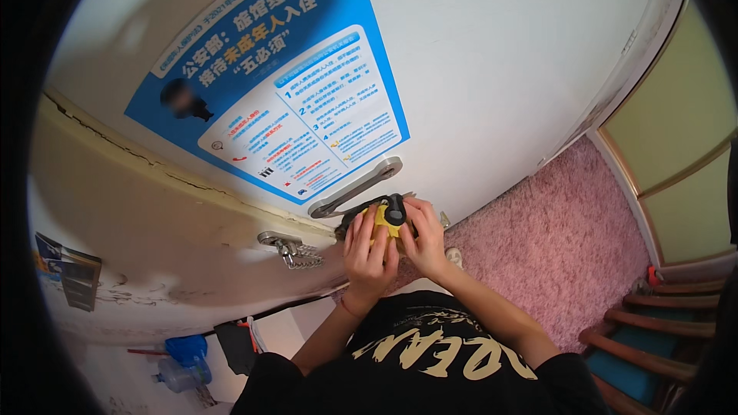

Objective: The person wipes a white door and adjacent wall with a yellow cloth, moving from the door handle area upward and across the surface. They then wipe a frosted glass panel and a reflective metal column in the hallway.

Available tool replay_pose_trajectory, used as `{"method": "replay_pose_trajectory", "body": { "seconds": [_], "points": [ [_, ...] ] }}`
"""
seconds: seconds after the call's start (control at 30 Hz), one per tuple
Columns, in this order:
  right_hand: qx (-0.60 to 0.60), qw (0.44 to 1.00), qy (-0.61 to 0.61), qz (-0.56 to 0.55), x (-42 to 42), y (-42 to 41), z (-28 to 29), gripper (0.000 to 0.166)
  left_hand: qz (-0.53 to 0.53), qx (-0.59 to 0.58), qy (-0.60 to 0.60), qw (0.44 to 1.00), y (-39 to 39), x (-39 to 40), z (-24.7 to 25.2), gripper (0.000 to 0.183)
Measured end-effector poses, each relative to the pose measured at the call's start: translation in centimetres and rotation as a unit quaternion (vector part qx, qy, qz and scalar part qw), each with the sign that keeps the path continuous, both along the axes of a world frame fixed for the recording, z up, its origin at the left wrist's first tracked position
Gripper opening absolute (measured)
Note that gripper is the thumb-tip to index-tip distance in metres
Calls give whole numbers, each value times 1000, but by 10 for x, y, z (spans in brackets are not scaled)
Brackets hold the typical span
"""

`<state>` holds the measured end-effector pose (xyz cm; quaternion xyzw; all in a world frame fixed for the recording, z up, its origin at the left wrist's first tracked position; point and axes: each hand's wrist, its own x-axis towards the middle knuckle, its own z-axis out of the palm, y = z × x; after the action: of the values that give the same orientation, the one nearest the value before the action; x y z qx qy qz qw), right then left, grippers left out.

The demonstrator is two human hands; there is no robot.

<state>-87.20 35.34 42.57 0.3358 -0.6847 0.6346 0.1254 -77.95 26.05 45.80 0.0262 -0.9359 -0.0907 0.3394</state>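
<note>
Both my hands are together at the edge of a white door, just below its metal pull handle. Between them is a yellow thing, perhaps a cloth, against a black door lock or handle. My left hand has its fingers bent over the left part of the yellow thing. On the right side, my right hand curls its fingers beside the black part. The fingers hide much of both things, and I cannot tell what exactly each hand grips.
A blue and white poster is on the door. A metal door chain hangs on the frame at the left. Pink carpet lies at right, near a wooden slatted chair. A plastic water jug stands at lower left.
</note>
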Motion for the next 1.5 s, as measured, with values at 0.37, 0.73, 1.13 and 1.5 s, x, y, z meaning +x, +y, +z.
{"method": "replay_pose_trajectory", "body": {
  "seconds": [0.37,0.73,1.13,1.5],
  "points": [
    [2,946,276,-171,-31,1,119,29,70,-22,122,990,8,-8,28,84],
    [20,953,279,120,12,-33,121,41,95,123,64,986,8,18,0,85],
    [135,950,250,-132,-19,-9,137,51,126,-10,185,975,19,-8,74,68],
    [2,933,317,-167,-99,-1,186,77,61,-57,72,994,29,-70,104,61]
  ]
}}
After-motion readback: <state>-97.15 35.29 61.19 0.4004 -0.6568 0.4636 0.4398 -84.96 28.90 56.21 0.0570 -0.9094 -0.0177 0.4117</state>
